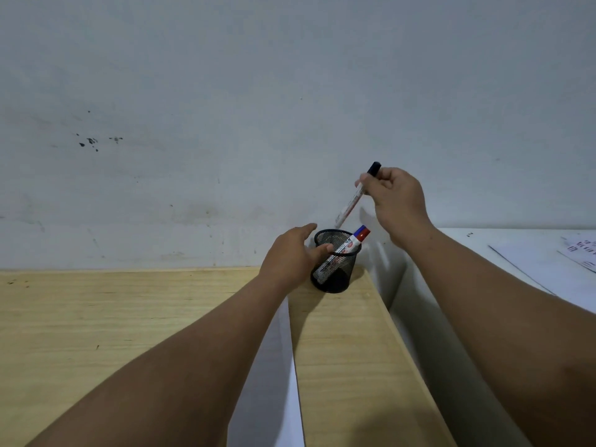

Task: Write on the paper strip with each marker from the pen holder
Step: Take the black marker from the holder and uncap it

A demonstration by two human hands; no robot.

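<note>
A black mesh pen holder (335, 279) stands at the back right corner of the wooden table. My left hand (292, 256) grips its left side, thumb on the rim. Inside lean a red-capped marker (357, 240) and a blue-capped one just behind it. My right hand (398, 201) holds a black-capped marker (353, 198) by its upper end, tilted, its lower tip just above the holder's rim. A white paper strip (274, 366) runs along the table toward me, partly under my left forearm.
A grey wall rises right behind the holder. The wooden table (113, 317) spreads to the left. A gap separates it from a white table (532, 269) at right, which carries printed sheets (580, 250).
</note>
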